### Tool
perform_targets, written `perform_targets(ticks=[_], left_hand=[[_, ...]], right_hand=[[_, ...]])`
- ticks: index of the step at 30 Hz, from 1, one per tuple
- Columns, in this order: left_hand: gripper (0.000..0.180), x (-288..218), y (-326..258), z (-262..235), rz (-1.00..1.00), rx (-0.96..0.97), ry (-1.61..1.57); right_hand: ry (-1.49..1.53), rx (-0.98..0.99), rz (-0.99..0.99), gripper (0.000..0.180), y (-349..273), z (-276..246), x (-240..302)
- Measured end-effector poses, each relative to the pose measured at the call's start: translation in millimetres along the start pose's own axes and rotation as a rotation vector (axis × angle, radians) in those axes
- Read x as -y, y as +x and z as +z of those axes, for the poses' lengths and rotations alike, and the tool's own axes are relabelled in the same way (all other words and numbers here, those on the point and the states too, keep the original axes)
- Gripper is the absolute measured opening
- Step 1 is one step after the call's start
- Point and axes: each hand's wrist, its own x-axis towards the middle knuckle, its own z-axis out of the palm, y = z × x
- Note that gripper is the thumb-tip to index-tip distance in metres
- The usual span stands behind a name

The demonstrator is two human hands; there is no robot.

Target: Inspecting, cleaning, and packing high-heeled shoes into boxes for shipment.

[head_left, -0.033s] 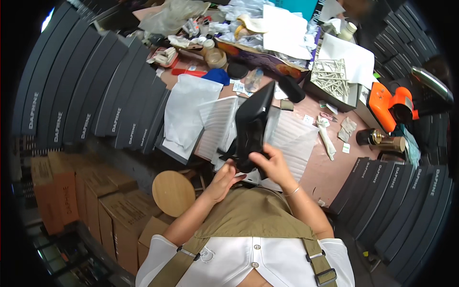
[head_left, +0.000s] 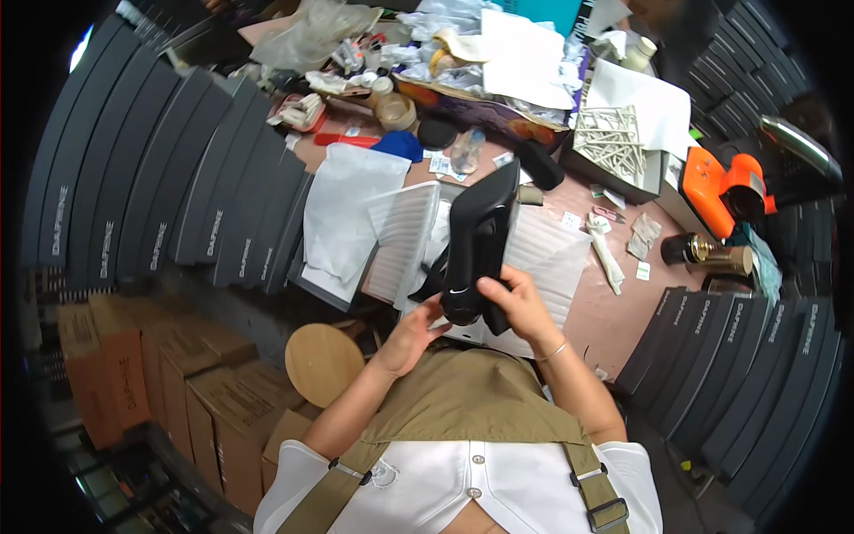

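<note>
A worker's right hand (head_left: 519,308) grasps a black shoe (head_left: 480,218) by its near end, thumb pressed along the side; the left hand (head_left: 409,341) comes to that same end from the opposite flank, fingers partly extended, though whether they grip or merely brush the shoe cannot be told; the shoe lies ahead of both hands, up and to the left of the right one, up and to the right of the left one; its long axis points away from the body, the far end leaning slightly right and untouched by either hand; the right hand, firmly in contact, is the nearer; beneath, one ribbed pale foam sheet (head_left: 388,247) spreads to the left, another (head_left: 551,267) to the right, across a pink table (head_left: 598,327); farther out, white paper (head_left: 350,200) lies to the left, white sticks (head_left: 614,141) and an orange device (head_left: 707,191) to the right; stacked dark boxes (head_left: 133,169) line the left side.
</note>
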Motion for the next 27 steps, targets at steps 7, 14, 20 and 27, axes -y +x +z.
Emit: perform_targets(ticks=[7, 14, 20, 27], left_hand=[[0.082, -67.3, 70.5, 12.8, -0.146, 0.290, -0.433], [0.065, -96.7, 85.6, -28.9, -0.181, 0.216, -0.597], [0.047, -97.1, 88.3, -33.4, -0.232, 0.074, -0.475], [0.048, -106.2, 102.4, -38.1, -0.133, -0.132, -0.215]], right_hand=[[0.495, -0.006, 0.165, 0.032, 18.8, 43.2, -16.2], [-0.427, -0.286, 0.108, 0.029, -14.5, 39.3, -19.7], [-1.103, -0.307, -0.632, 0.036, 20.9, 107.3, 1.9], [-1.060, -0.242, -0.722, 0.040, 1.0, 114.0, -9.2]])
